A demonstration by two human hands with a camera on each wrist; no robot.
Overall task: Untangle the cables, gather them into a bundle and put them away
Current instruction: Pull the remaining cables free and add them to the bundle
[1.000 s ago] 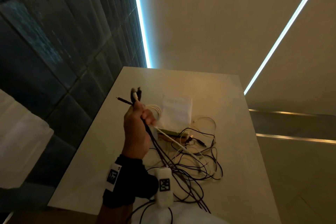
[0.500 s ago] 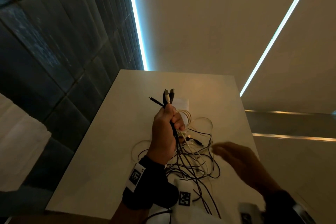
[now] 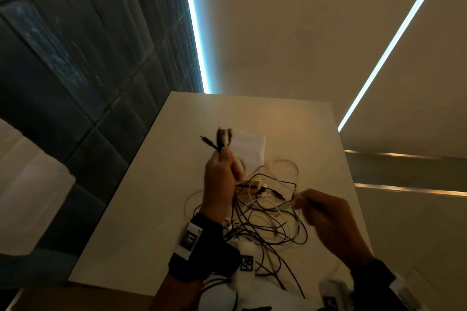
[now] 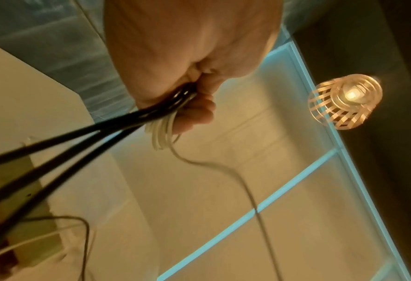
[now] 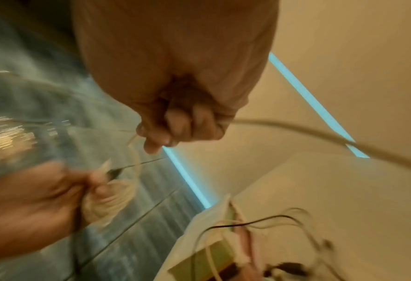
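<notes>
My left hand [image 3: 222, 171] is raised over the white table [image 3: 141, 209] and grips a bundle of black and white cables [image 4: 161, 117]. Their plug ends [image 3: 222, 137] stick up above the fist. The cables hang down into a loose tangle of dark and white cables [image 3: 267, 219] on the table. My right hand [image 3: 326, 217] is over the right side of the tangle, fingers curled, and pinches a thin white cable [image 5: 295, 129] that runs off to the right in the right wrist view.
A white pouch [image 3: 249, 145] lies flat on the table behind the left hand. A small green and brown box [image 3: 249, 184] sits under the cables. A dark tiled wall [image 3: 75, 58] runs along the left. The table's right edge is near the right hand.
The right hand has come in from the lower right and taken hold of a white cable at the tangle's right side. The left hand keeps its grip on the cable ends.
</notes>
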